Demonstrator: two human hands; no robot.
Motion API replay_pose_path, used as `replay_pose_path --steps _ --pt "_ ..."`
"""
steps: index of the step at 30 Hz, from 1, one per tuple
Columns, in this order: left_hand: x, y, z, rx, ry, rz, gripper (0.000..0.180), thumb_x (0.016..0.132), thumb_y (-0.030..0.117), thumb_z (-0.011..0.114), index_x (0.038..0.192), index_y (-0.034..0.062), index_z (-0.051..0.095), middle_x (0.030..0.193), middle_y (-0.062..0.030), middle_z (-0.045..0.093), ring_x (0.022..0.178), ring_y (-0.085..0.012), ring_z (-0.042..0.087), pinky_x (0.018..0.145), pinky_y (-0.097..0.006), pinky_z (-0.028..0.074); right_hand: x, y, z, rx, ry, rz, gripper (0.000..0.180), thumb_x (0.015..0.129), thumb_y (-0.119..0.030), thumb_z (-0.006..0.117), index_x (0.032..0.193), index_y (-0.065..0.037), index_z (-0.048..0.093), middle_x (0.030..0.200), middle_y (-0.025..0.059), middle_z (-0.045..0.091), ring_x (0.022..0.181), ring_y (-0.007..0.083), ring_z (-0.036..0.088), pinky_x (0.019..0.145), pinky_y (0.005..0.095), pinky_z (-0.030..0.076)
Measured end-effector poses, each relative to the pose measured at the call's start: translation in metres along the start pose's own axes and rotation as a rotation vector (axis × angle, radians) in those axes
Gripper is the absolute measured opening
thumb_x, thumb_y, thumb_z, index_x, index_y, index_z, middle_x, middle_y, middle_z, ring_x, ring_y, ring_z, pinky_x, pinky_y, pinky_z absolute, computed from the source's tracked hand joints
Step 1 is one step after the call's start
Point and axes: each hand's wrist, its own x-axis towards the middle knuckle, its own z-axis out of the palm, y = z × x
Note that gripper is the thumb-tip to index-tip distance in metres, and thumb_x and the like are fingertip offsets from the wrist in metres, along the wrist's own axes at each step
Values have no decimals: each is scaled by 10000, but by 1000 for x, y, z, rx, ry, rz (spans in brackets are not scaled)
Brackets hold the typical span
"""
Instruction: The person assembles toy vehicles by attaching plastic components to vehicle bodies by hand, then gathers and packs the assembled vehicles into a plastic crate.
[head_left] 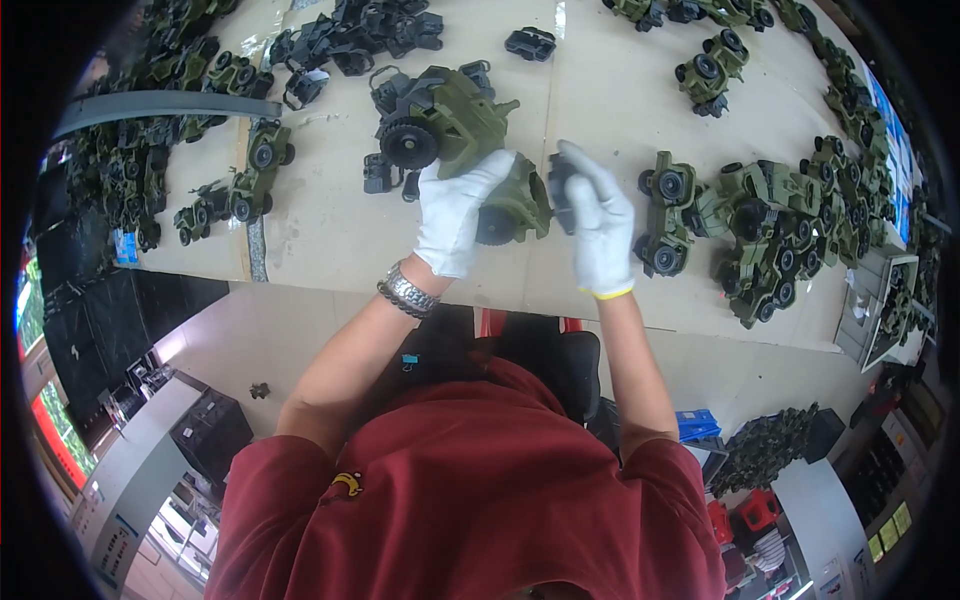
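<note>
My left hand [455, 210], in a white glove with a metal watch at the wrist, grips an olive-green toy truck body [518, 205] with a black wheel. My right hand [600, 222], also gloved, holds a small black part [557, 187] against the truck's right side. Just beyond the hands lies a larger green toy vehicle [445, 120] with a big black wheel, resting on the pale table [330, 230].
Several finished green toy trucks [760, 230] crowd the table's right side, and more [235, 190] stand at the left. Loose black parts [350, 40] are piled at the far middle. A dark curved strip [150, 105] lies at the left.
</note>
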Motion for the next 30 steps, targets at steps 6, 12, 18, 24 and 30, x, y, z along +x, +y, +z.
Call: replay_pose_path --steps 6,12,18,24,30 --pt "-5 11 18 -52 -22 -18 386 847 -3 775 1208 -2 639 1134 -65 680 971 -125 651 863 -284 545 -12 -9 -3 95 -8 -68 490 1000 -404 614 1330 -42 639 1127 24 613 905 89 576 782 235 479" --pt "-8 14 25 22 -42 32 378 849 -4 770 1206 14 648 1133 -61 684 971 -117 648 849 -282 550 -16 -8 -6 -72 -8 -197 411 948 -238 690 1302 -33 654 1149 60 614 908 123 612 780 246 510" --pt "-10 19 31 36 -104 -20 386 838 -14 772 1206 20 661 1116 -45 696 975 -119 649 854 -274 546 -31 -26 -12 -673 -101 -300 938 625 -345 849 1424 -5 493 1382 223 561 1121 396 578 997 421 465" --pt "-18 11 38 71 -149 -112 350 883 49 757 1213 -1 651 1128 -74 701 962 -134 666 840 -287 554 -38 -29 -37 -847 -148 -412 1049 636 -632 726 1428 12 486 1427 179 546 1087 376 596 947 421 492" --pt "-18 5 70 -549 -1 -771 276 987 356 631 1103 108 660 1047 -74 716 942 -216 697 865 -370 573 -53 -58 -42 -857 -23 -435 1181 538 -812 705 1460 -109 483 1484 250 402 1237 504 458 970 608 383"
